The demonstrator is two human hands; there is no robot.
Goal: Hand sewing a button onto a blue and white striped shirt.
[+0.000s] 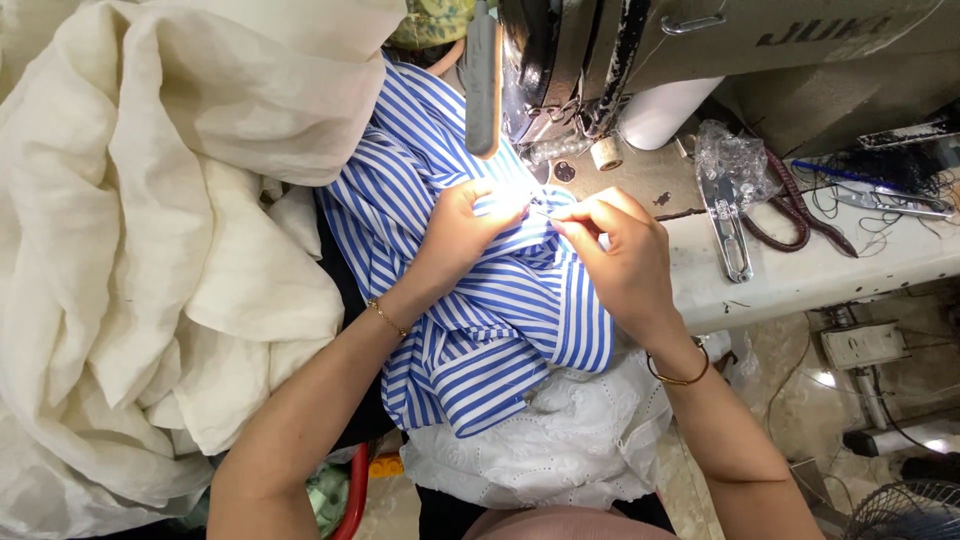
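A blue-and-white striped fabric [480, 330] lies bunched on the sewing machine table and over my lap. My left hand [455, 235] pinches a fold of it just below the machine's needle area. My right hand [620, 255] pinches the same spot from the right, fingertips almost touching the left ones; a small thin thing shows between them, too small to tell what. The sewing machine head [570, 60] stands right above the hands. Both wrists wear thin gold bracelets.
A large heap of cream cloth [150, 250] fills the left side. White embroidered fabric [560, 440] lies on my lap. Thread snips [727, 225], crumpled plastic [735, 155], a dark cord and tangled thread sit on the table at the right. A fan [905, 510] stands at the bottom right.
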